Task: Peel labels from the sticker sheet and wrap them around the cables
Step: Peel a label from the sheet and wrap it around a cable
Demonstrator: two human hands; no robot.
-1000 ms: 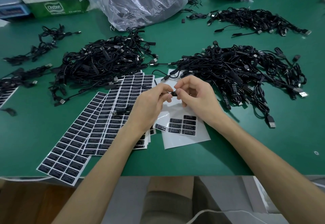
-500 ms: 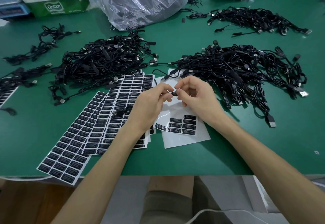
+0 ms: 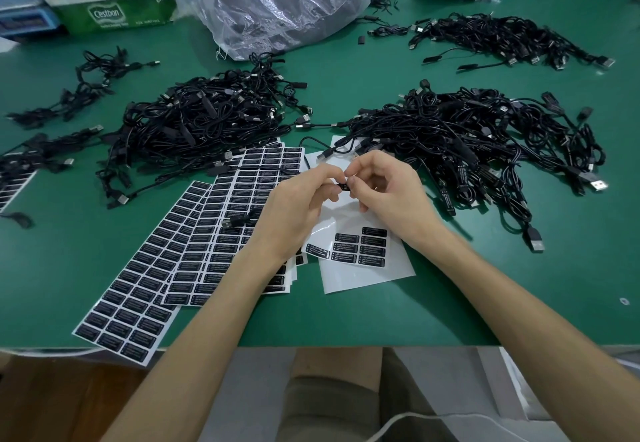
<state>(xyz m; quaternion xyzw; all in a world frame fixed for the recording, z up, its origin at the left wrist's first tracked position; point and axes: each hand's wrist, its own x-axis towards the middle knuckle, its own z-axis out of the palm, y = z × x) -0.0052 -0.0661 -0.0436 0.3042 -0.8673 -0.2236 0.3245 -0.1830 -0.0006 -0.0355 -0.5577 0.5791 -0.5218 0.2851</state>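
A small black label (image 3: 343, 187) is being held just above a nearly stripped white sticker sheet (image 3: 367, 277); tangled black cables (image 3: 467, 136) are lying heaped behind.

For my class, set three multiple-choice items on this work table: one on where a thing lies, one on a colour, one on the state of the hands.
1. Where does the nearly used-up sticker sheet lie?
A. on the table, below the two hands
B. on a shelf
C. in a drawer

2. What colour is the table?
A. white
B. green
C. red

3. What are the left hand and the right hand doing?
A. lying flat
B. holding scissors
C. pinching a small black piece between their fingertips

Key: 1 A, the white sheet with few labels left shows on the table under the wrists. 2 B, the bare top is green all over. 3 C, the fingertips of both hands meet on the piece, above the sheet.
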